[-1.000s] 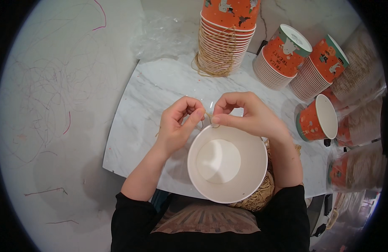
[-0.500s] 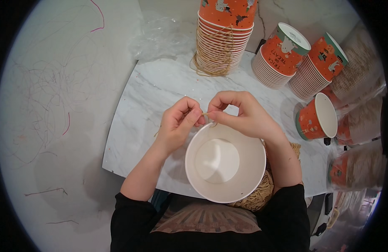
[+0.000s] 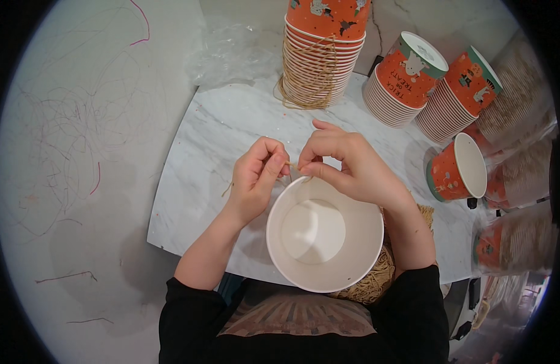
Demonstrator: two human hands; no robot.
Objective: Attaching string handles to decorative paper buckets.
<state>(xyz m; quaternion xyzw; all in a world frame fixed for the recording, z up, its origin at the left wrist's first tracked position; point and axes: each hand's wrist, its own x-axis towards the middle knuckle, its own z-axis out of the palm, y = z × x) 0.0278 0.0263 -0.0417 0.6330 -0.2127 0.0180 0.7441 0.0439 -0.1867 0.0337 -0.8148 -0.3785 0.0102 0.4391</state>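
Note:
A white paper bucket (image 3: 362, 246) stands open side up at the near edge of the table, its inside toward me. Over its far rim, my left hand (image 3: 257, 179) pinches a thin tan paper cord (image 3: 291, 164) between thumb and fingers. Facing it, my right hand (image 3: 346, 162) has its thumb and fingertip closed on the same cord, with one finger raised behind. A short stretch of cord spans the small gap between the hands. A loose cord end pokes out on the left side of my left hand. The knot, if any, is too small to make out.
Behind stands a tall stack of orange buckets (image 3: 323, 67) with tan cord loops hanging over it. Two more upturned stacks (image 3: 398, 91) and a single orange bucket (image 3: 440, 173) are at the right. A bundle of tan cord (image 3: 374, 279) lies beside the white bucket. Clear plastic (image 3: 231, 54) lies at back left.
My hands have drawn slightly apart, so more cord shows between them. One finger of my right hand has lifted. The bucket has stayed in place.

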